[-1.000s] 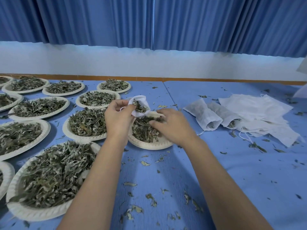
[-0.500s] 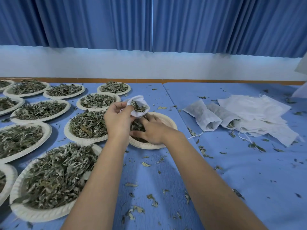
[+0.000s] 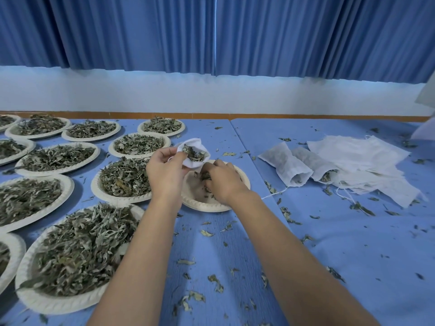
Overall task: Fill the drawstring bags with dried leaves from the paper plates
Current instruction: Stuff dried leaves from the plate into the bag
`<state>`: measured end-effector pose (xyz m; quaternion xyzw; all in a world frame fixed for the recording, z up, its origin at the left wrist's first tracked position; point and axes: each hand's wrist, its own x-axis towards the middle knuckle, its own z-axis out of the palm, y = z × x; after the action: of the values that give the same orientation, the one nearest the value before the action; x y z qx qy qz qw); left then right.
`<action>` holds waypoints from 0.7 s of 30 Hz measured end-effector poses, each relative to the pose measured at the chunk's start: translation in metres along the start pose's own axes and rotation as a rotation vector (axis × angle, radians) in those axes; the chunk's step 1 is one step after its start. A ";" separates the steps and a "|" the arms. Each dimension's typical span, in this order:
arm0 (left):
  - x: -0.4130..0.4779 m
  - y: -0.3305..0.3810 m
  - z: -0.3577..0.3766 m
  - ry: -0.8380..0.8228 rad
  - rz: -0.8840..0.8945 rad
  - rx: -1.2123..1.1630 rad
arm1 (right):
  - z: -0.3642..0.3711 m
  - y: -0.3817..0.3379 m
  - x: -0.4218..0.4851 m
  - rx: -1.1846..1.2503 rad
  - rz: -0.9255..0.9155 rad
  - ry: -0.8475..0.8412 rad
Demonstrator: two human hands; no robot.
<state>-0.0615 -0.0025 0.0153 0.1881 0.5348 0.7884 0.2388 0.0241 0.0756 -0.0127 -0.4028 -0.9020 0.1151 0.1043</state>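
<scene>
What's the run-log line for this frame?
left hand holds bag open | right hand grips leaves on plate | two filled bags aside

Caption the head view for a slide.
Left hand holds a white bag open while right hand grips leaves on a paper plate.

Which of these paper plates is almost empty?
The plate under the right hand: its bare white bottom shows, with only a few dried leaves left. Every other plate is heaped with leaves.

You've got a white drawstring bag (image 3: 191, 162) w/ grey-green leaves (image 3: 194, 153) inside; paper plates (image 3: 58, 304) off-white, ribbed rims; table (image 3: 353, 255) blue; white bags (image 3: 353, 154) nr its right edge; curtains (image 3: 141, 31) blue, pleated.
</scene>
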 end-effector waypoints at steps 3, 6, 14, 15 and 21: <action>-0.001 0.001 0.000 -0.002 -0.001 0.003 | -0.003 0.001 -0.004 0.083 0.005 -0.010; -0.001 0.001 0.001 -0.015 0.006 0.009 | -0.016 0.002 -0.008 0.258 -0.015 0.019; -0.002 0.000 0.002 -0.032 0.021 0.008 | -0.037 0.007 -0.018 -0.035 -0.039 -0.368; -0.003 0.000 0.002 -0.033 0.020 0.006 | -0.035 0.005 -0.018 -0.065 -0.052 -0.367; -0.001 -0.002 0.001 -0.017 0.014 0.010 | -0.026 -0.004 -0.022 -0.117 -0.075 -0.096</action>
<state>-0.0597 -0.0025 0.0140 0.1994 0.5353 0.7858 0.2370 0.0429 0.0596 0.0109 -0.3683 -0.9256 0.0776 0.0412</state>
